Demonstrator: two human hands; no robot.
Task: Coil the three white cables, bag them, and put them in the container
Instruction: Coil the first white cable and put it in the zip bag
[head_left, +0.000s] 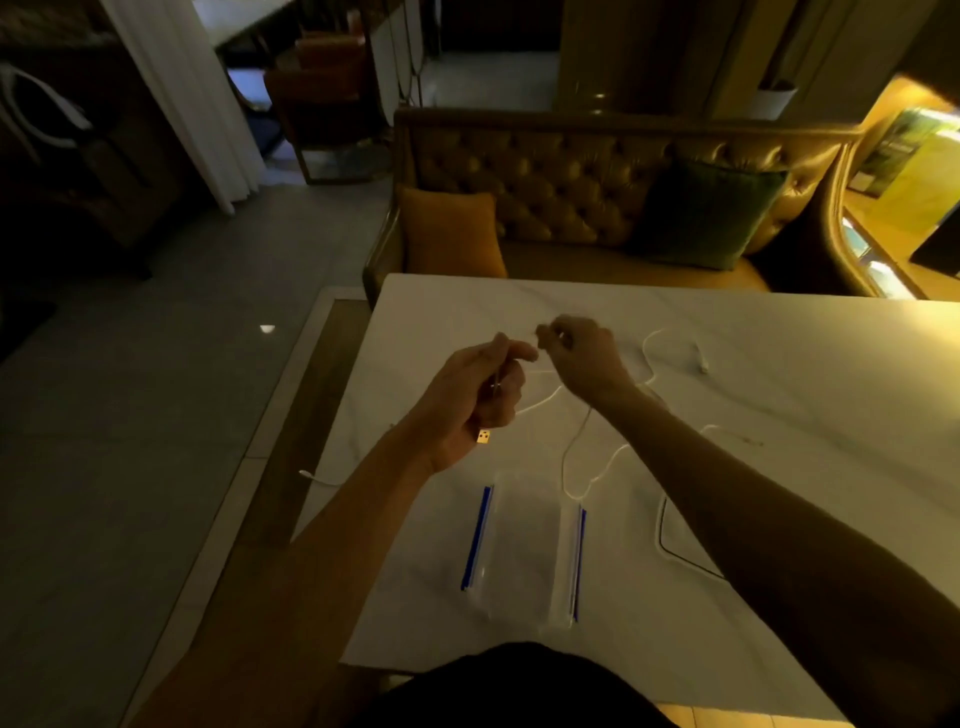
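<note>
Nearest on the white table (779, 364) lie two clear zip bags (524, 551) with blue seals, flat and empty; a dark-edged outline (670, 545) beside them may be the container, though that is unclear. Above them, the left hand (467, 405) is closed around one white cable (576, 447), its USB plug (484, 436) poking out below the palm. The right hand (579, 353) pinches the same cable just beyond — the rest trails loose across the table. Another cable end (311, 475) hangs at the left edge. This looks like the first coil just starting; next, the right hand likely needs to lay even loops into the left.
</note>
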